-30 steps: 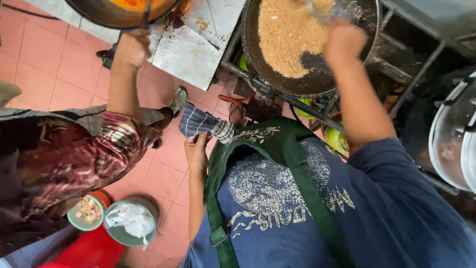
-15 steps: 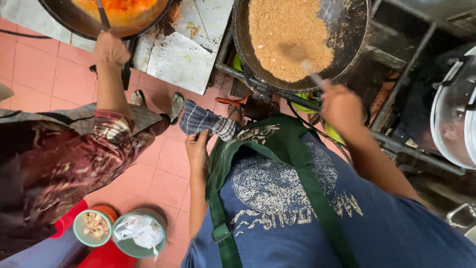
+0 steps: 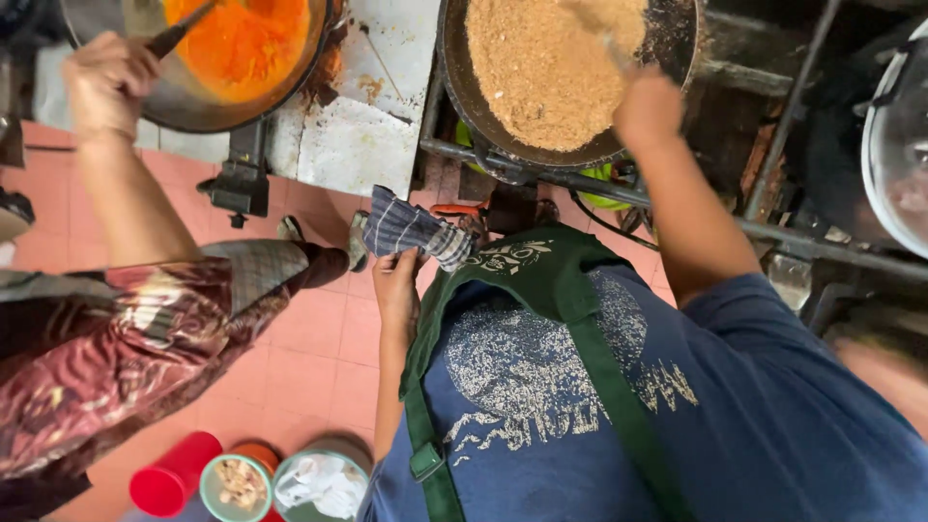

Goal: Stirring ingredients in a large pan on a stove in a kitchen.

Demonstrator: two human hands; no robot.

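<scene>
My right hand (image 3: 646,108) is closed on the handle of a blurred spatula (image 3: 597,27) that reaches into a dark wok (image 3: 454,68) full of brown crumbly food (image 3: 541,72). At my waist, my left hand (image 3: 396,282) grips a blue-grey checked cloth (image 3: 411,227) against my green apron (image 3: 541,280), just below the wok's near rim. I wear a blue printed shirt under the apron.
A co-worker in a dark red patterned shirt (image 3: 106,358) stands at the left, one hand (image 3: 106,72) stirring orange sauce (image 3: 242,43) in a second wok. A stained white counter (image 3: 362,135) lies between the woks. Red and green tubs (image 3: 237,483) sit on the pink tiled floor. A steel pot (image 3: 894,145) is at right.
My right hand pulled back toward me from the wok, then pushed forward over the crumbs again. My left hand stayed on the cloth. The co-worker keeps stirring the orange sauce.
</scene>
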